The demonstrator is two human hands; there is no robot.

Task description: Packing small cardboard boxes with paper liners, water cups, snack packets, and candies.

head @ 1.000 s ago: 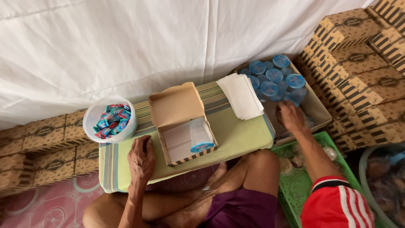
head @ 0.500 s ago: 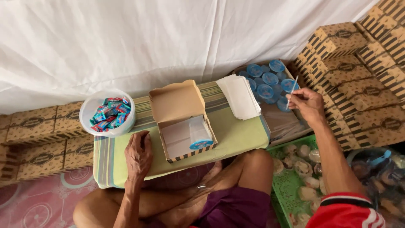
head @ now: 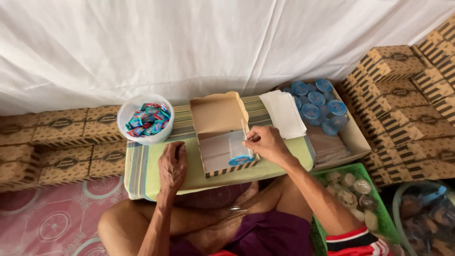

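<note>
R hand (head: 268, 142) now at box (head: 222, 135)

Soft, even daylight; sharp, faint shadows

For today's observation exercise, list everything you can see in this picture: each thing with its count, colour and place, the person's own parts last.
open cardboard box: one, brown, centre of table, white sheet and blue-lidded cup inside
low table with striped cloth: one, green, over the lap
round plastic tub of wrapped sweets: one, white, table's left end
stack of paper sheets: one, white, right of the box
blue-lidded plastic cups: many, in a cardboard tray at right
closed patterned cardboard boxes: many, brown, stacked left and right
green plastic basket: one, wrapped items inside, lower right
white fabric backdrop: one, behind
left hand: flat on table
right hand: at the box's right edge
</note>
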